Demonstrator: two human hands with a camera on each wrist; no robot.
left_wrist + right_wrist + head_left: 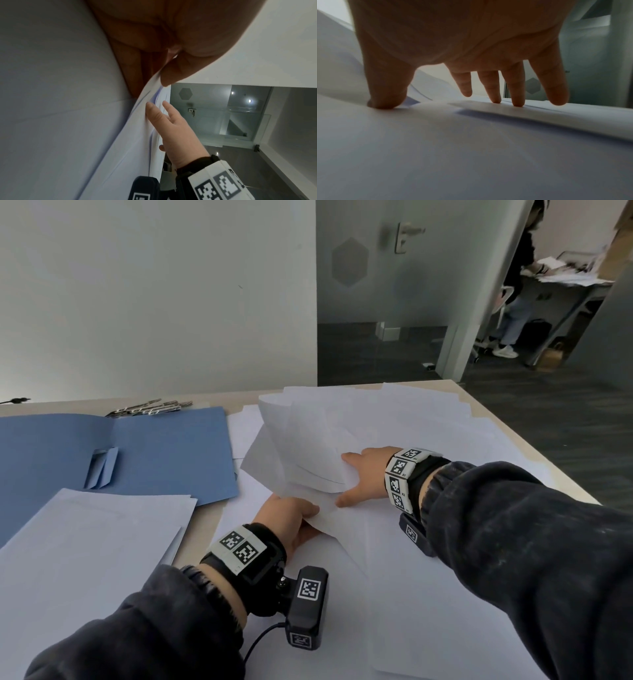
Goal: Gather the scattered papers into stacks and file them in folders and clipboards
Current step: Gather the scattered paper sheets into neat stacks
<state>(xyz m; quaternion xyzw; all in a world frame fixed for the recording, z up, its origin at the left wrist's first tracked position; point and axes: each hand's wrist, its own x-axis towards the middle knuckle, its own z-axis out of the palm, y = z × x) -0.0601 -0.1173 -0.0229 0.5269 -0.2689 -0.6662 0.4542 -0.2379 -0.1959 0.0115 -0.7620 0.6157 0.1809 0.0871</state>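
Left hand [291, 517] pinches lifted sheets [308, 446] at near corner; right hand [364, 474] splayed flat, fingers straight, pressing papers.

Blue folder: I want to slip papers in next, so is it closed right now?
No, the blue folder lies spread open flat on the table, its inner pocket flap showing.

Matt white paper sheets [308, 446], matt blue card folder [164, 453]
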